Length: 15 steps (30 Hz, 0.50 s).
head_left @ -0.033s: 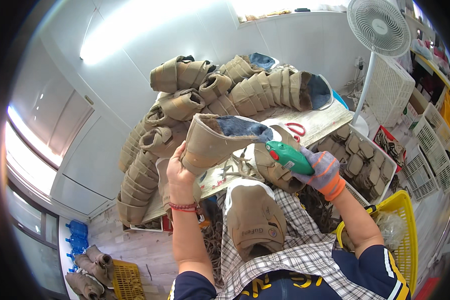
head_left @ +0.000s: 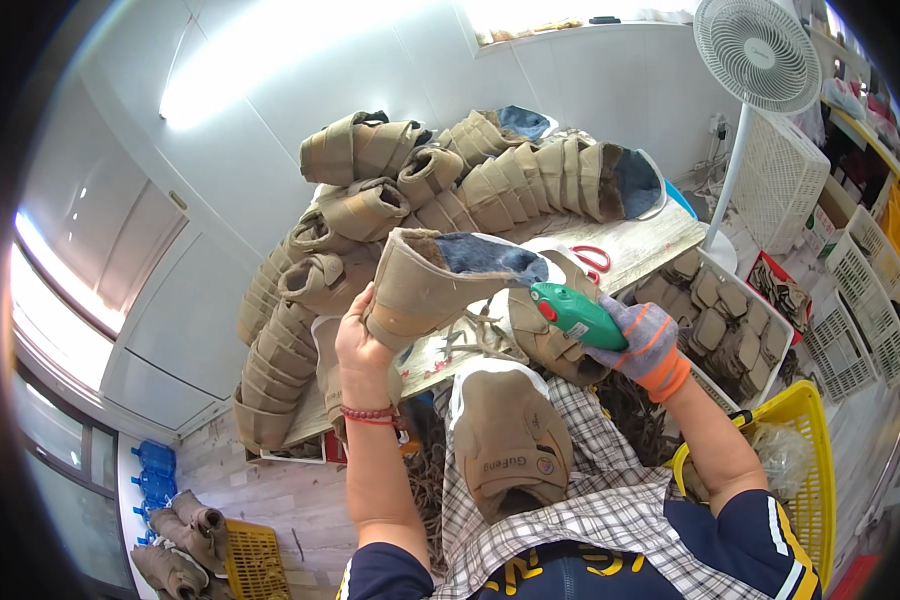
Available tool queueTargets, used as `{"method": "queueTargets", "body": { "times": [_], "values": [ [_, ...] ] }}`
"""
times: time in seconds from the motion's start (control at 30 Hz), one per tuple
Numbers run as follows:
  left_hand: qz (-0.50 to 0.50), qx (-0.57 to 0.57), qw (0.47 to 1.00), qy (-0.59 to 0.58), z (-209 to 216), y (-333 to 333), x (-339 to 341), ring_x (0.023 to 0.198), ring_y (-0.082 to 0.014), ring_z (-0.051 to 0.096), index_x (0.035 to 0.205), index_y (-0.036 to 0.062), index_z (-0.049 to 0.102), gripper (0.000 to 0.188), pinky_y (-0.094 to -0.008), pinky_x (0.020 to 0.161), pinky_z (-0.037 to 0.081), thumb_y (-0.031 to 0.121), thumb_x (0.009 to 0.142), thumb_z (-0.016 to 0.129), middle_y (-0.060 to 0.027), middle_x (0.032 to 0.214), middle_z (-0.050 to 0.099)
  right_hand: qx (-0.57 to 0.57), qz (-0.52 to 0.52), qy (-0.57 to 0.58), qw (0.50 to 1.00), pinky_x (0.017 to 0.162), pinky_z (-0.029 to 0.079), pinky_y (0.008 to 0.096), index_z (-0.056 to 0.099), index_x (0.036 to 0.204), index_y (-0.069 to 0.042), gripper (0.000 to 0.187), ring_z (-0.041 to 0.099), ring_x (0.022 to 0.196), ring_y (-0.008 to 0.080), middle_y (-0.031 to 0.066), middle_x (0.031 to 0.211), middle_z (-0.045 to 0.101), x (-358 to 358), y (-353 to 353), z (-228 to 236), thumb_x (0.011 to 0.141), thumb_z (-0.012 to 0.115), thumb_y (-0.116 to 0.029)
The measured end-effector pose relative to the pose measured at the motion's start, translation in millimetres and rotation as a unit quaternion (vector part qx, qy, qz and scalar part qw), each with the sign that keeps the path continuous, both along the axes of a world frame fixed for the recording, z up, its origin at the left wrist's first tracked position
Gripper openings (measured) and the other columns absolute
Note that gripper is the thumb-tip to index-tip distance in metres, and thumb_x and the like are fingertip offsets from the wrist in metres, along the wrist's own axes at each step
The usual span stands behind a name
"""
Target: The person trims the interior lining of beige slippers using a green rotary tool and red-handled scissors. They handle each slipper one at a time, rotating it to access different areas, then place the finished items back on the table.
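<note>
My bare left hand (head_left: 360, 335) is closed round the heel side of a tan shoe upper (head_left: 425, 290) with brown and blue fleecy lining, holding it tilted above the table. In my right hand (head_left: 648, 340), in a grey and orange glove, is a green handheld power tool (head_left: 580, 315) with a red button. Its front end is at the upper's white-edged end; I cannot make out the tip. Another tan upper (head_left: 540, 325) lies behind the tool. On my lap, over a checked apron (head_left: 590, 520), rests a further tan upper (head_left: 510, 435).
Stacked tan uppers (head_left: 370, 210) line the table (head_left: 660, 245), with red-handled scissors (head_left: 592, 262) and scraps. A white crate (head_left: 760, 375) of tan pieces and a yellow basket (head_left: 820, 470) stand right, beside a fan (head_left: 758, 55). Finished-looking shoes (head_left: 170, 560) sit lower left.
</note>
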<state>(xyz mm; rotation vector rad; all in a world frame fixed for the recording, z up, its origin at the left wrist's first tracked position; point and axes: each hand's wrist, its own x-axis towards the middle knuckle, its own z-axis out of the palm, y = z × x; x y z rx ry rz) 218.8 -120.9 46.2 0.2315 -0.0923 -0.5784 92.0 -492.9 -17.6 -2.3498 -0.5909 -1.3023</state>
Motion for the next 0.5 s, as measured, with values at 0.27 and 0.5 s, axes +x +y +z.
{"method": "queueTargets", "body": {
  "times": [0.27,0.5],
  "values": [
    [0.078,0.092,0.993,0.014,-6,-20,-3,0.112,-0.0344,0.056,0.118,-0.0063,0.053,0.031,-0.0489,0.100,0.043,0.013,0.097,0.043,-0.0231,0.121,0.057,0.011,0.026,0.014,0.999,0.051,0.045,0.0329,0.061,0.114,-0.004,0.066,0.057,0.056,0.0238,0.0076,0.069,0.060,-4,19,14,0.062,0.084,-0.037],
    [0.192,0.140,0.967,-0.095,19,-56,-43,0.118,-0.0303,0.052,0.130,-0.0002,0.046,0.036,-0.0479,0.101,0.041,0.012,0.096,0.048,-0.0158,0.131,0.052,0.078,0.045,0.051,0.995,0.055,0.050,0.0326,0.064,0.107,-0.002,0.063,0.063,0.062,0.0265,0.0123,0.077,0.065,-5,34,21,0.061,0.085,-0.039]
  ]
}}
